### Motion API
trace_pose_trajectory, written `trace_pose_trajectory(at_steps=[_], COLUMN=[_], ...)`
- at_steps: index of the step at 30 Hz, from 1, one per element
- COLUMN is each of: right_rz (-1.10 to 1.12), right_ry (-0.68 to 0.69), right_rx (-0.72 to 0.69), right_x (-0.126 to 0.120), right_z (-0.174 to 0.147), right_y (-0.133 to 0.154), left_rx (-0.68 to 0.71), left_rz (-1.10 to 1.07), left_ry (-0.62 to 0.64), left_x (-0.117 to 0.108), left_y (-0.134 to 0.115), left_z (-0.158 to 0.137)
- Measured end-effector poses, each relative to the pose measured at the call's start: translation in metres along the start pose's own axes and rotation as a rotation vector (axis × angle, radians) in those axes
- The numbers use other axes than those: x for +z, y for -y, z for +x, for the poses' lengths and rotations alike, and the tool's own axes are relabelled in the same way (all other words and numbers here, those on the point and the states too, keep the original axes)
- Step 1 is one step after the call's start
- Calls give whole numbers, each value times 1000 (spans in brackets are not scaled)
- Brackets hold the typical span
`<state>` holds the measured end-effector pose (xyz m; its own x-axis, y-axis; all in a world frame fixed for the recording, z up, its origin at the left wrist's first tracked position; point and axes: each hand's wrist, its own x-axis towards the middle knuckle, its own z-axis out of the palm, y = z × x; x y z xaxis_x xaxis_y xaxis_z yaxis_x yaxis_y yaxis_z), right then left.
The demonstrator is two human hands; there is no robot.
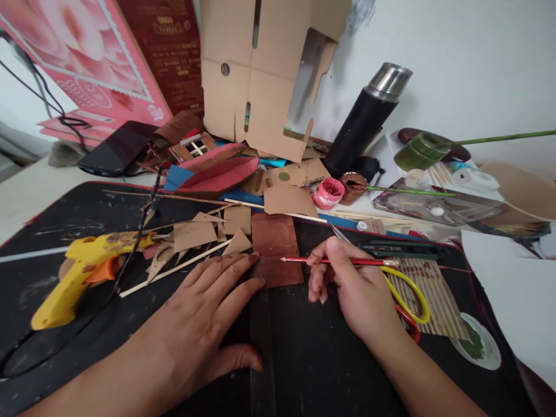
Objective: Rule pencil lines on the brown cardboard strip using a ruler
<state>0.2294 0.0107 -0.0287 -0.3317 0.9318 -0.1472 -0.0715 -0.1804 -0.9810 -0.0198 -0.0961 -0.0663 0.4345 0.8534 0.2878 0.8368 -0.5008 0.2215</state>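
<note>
My left hand (217,307) lies flat with its fingers stretched out, the fingertips at the edge of a dark, see-through ruler (263,347). That ruler runs away from me and overlaps the left side of a brown-painted piece of card (278,237). In my right hand (350,281) a red pencil (295,260) is gripped almost level, its tip pointing left over the card. Scissors with yellow and red handles (419,298) lie partly hidden behind my right hand. Whether the pencil tip touches the card I cannot tell.
A yellow glue gun (78,272) and cardboard scraps (195,234) lie on the left of the black mat (304,370). Behind are paint jars (329,193), a black flask (360,127) and a painted cardboard boat (221,174). A striped stick panel (434,295) lies right.
</note>
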Motion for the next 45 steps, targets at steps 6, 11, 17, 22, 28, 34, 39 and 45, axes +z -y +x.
trace_pose_trajectory(at_steps=[6, 11, 17, 22, 28, 34, 39, 45], right_rz=[-10, -43, -57, -54, -89, -103, -97, -108], right_ry=[14, 17, 18, 26, 46, 53, 51, 55], right_rx=[-11, -3, -4, -1, -9, -9, -5, 5], right_x=[-2, 0, 1, 1, 1, 0, 1, 1], right_z=[0, -1, -1, -2, -3, -3, -3, -4], right_y=[-1, 0, 1, 1, 1, 1, 0, 1], left_rx=[53, 86, 64, 62, 57, 21, 13, 26], left_rz=[39, 39, 62, 61, 44, 20, -14, -9], left_ry=[-16, 56, 2, -10, -17, 2, 11, -2], left_x=[-10, -16, -13, -12, -13, -10, -7, -11], left_y=[-1, 2, -4, -7, -7, -8, -8, -9], left_z=[5, 3, 5, 8, 7, 3, 0, 4])
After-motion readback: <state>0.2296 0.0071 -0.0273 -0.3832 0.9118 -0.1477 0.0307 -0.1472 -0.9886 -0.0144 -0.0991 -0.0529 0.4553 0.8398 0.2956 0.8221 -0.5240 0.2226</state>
